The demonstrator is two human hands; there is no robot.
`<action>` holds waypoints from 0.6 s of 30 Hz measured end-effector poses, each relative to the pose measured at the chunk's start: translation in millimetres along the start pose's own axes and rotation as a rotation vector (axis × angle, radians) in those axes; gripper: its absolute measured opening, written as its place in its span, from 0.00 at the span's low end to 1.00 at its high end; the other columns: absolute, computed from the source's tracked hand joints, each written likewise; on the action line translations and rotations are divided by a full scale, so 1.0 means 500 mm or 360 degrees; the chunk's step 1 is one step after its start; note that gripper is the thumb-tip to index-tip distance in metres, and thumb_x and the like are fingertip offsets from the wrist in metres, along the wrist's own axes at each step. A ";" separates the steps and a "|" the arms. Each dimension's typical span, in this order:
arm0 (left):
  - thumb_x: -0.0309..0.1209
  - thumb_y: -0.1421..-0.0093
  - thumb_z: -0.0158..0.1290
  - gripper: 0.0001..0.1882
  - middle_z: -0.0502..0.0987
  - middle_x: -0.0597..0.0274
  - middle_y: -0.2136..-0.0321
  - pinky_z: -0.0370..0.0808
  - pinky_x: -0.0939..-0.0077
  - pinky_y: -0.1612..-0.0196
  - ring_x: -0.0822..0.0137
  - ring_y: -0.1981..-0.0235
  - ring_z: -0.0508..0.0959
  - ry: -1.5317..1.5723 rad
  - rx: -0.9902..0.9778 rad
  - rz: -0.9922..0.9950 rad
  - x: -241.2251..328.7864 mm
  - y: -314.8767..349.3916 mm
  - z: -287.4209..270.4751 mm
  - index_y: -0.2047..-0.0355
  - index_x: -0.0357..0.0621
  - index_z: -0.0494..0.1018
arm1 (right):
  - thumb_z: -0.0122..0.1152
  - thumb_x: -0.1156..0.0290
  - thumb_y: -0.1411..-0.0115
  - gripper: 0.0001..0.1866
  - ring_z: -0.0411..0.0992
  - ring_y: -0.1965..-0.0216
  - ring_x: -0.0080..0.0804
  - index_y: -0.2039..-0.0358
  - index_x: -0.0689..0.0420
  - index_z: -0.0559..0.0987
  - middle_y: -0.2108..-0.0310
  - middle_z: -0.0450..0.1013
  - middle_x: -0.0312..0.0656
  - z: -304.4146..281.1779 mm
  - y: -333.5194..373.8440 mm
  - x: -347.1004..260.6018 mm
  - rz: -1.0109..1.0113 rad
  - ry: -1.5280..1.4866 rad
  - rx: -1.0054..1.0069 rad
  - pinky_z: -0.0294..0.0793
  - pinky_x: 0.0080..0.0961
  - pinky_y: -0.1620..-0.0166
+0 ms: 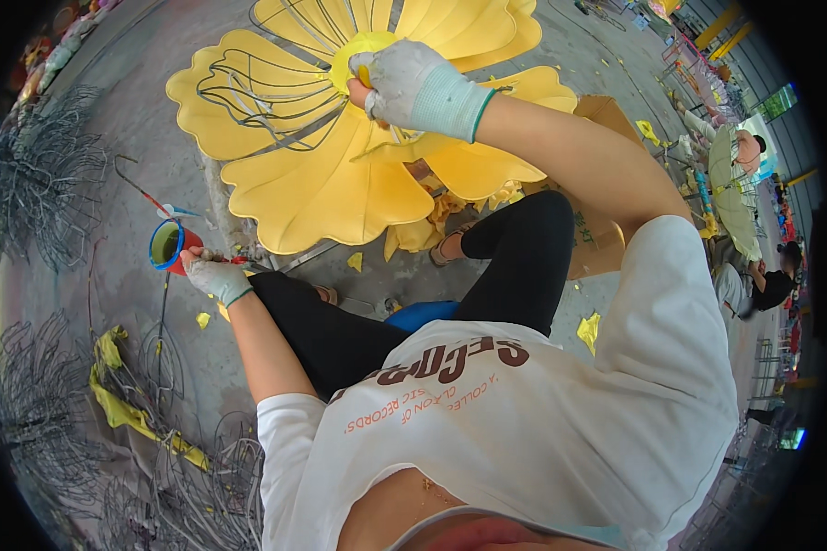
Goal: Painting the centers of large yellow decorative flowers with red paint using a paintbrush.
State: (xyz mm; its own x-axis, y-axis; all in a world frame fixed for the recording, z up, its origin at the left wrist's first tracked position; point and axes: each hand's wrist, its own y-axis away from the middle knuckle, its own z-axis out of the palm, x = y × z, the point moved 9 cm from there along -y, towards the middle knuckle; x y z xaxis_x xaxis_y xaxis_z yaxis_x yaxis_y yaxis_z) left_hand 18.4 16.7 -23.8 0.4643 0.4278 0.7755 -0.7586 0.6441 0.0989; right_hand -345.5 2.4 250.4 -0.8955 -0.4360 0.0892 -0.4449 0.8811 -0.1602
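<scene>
A large yellow fabric flower (326,188) on a wire frame spreads out before my knees. Over its round centre (356,53), my right hand (413,87) in a whitish work glove is closed, fingertips bare. A bit of yellow shows at its fingers, but what they grip is too hidden to tell. Off to the left, my gloved left hand (216,276) is closed on the side of a red cup (176,260) with a blue rim. Inside the cup is something pale I cannot make out. Bare grey wires (253,96) loop over the flower's left petals.
Tangles of grey wire (41,170) lie on the concrete floor at left, with yellow fabric strips (138,418) nearer. A cardboard box (597,243) stands by my right knee. Yellow scraps (589,332) are scattered about. At far right another person (770,286) sits near a pale fabric form (733,197).
</scene>
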 end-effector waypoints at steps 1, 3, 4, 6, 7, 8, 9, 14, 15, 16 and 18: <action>0.40 0.37 0.44 0.15 0.63 0.74 0.88 0.55 0.83 0.80 0.76 0.86 0.59 -0.0009 -0.0003 0.0006 0.000 0.000 0.000 0.82 0.53 0.65 | 0.43 0.62 0.41 0.15 0.73 0.77 0.42 0.74 0.58 0.74 0.77 0.75 0.46 -0.012 0.006 0.000 0.0031 -0.0047 -0.0035 0.74 0.28 0.68; 0.39 0.38 0.44 0.15 0.63 0.74 0.88 0.55 0.83 0.80 0.76 0.86 0.59 -0.0020 -0.0018 0.0012 0.001 0.000 0.001 0.82 0.53 0.65 | 0.43 0.62 0.41 0.16 0.73 0.77 0.42 0.74 0.59 0.74 0.77 0.75 0.46 -0.019 0.017 0.014 0.0073 -0.0085 -0.0068 0.74 0.28 0.68; 0.39 0.38 0.44 0.15 0.63 0.74 0.88 0.55 0.83 0.80 0.76 0.86 0.59 -0.0024 -0.0029 0.0012 0.001 0.000 0.003 0.82 0.53 0.65 | 0.43 0.61 0.40 0.16 0.71 0.78 0.42 0.74 0.59 0.75 0.79 0.75 0.45 -0.029 0.024 0.030 0.0072 -0.0095 0.0013 0.73 0.28 0.68; 0.39 0.38 0.44 0.15 0.62 0.74 0.88 0.55 0.83 0.80 0.76 0.86 0.59 -0.0031 -0.0050 0.0015 -0.001 0.000 0.010 0.82 0.53 0.65 | 0.44 0.60 0.39 0.17 0.69 0.81 0.41 0.75 0.59 0.75 0.82 0.74 0.43 -0.046 0.038 0.072 0.0068 -0.0116 0.0176 0.72 0.26 0.70; 0.39 0.38 0.44 0.15 0.62 0.74 0.88 0.55 0.83 0.80 0.76 0.86 0.59 -0.0035 -0.0061 0.0016 -0.002 0.001 0.012 0.82 0.53 0.65 | 0.45 0.60 0.38 0.18 0.68 0.83 0.41 0.75 0.60 0.76 0.83 0.74 0.42 -0.055 0.046 0.090 0.0066 -0.0126 0.0257 0.72 0.26 0.71; 0.39 0.38 0.44 0.15 0.62 0.74 0.88 0.55 0.83 0.80 0.76 0.86 0.59 -0.0046 -0.0066 0.0020 0.001 0.000 0.010 0.82 0.53 0.65 | 0.45 0.60 0.38 0.18 0.68 0.83 0.41 0.75 0.60 0.76 0.83 0.74 0.42 -0.052 0.052 0.103 0.0069 -0.0125 0.0255 0.72 0.26 0.71; 0.39 0.38 0.44 0.15 0.62 0.74 0.88 0.55 0.83 0.80 0.76 0.86 0.59 -0.0057 -0.0070 0.0025 0.002 -0.002 0.011 0.82 0.53 0.64 | 0.45 0.60 0.38 0.18 0.67 0.83 0.42 0.75 0.60 0.75 0.83 0.73 0.42 -0.055 0.058 0.112 0.0044 -0.0138 0.0289 0.72 0.26 0.71; 0.38 0.38 0.44 0.15 0.61 0.74 0.87 0.55 0.83 0.79 0.77 0.85 0.59 -0.0098 -0.0088 0.0067 0.002 0.001 0.018 0.83 0.53 0.64 | 0.45 0.61 0.39 0.19 0.65 0.82 0.43 0.77 0.61 0.75 0.82 0.73 0.45 -0.076 0.068 0.162 0.0043 -0.0208 0.0392 0.70 0.28 0.71; 0.38 0.38 0.44 0.15 0.61 0.74 0.87 0.55 0.83 0.79 0.77 0.85 0.58 -0.0103 -0.0088 0.0079 0.003 0.003 0.017 0.83 0.53 0.64 | 0.45 0.61 0.39 0.19 0.65 0.82 0.43 0.77 0.62 0.75 0.82 0.73 0.46 -0.084 0.065 0.179 0.0122 -0.0241 0.0385 0.69 0.28 0.71; 0.38 0.38 0.44 0.15 0.61 0.74 0.87 0.55 0.83 0.79 0.77 0.85 0.58 -0.0107 -0.0086 0.0091 0.006 0.005 0.014 0.83 0.53 0.64 | 0.45 0.61 0.39 0.19 0.65 0.81 0.43 0.77 0.62 0.75 0.81 0.72 0.46 -0.091 0.061 0.197 0.0199 -0.0275 0.0377 0.69 0.29 0.71; 0.37 0.38 0.44 0.15 0.61 0.74 0.87 0.55 0.84 0.79 0.77 0.85 0.58 -0.0115 -0.0073 0.0115 0.012 0.002 0.017 0.83 0.53 0.63 | 0.46 0.61 0.40 0.19 0.66 0.81 0.43 0.78 0.62 0.75 0.81 0.72 0.46 -0.096 0.057 0.218 0.0261 -0.0306 0.0366 0.69 0.29 0.70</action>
State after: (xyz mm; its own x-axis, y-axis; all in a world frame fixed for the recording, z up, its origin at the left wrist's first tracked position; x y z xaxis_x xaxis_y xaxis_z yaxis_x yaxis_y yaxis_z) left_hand 16.4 14.6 -13.9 0.3737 0.4282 0.8228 -0.7665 0.6421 0.0139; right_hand -455.5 -11.5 302.6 -0.9310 -0.3375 -0.1394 -0.2654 0.8876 -0.3764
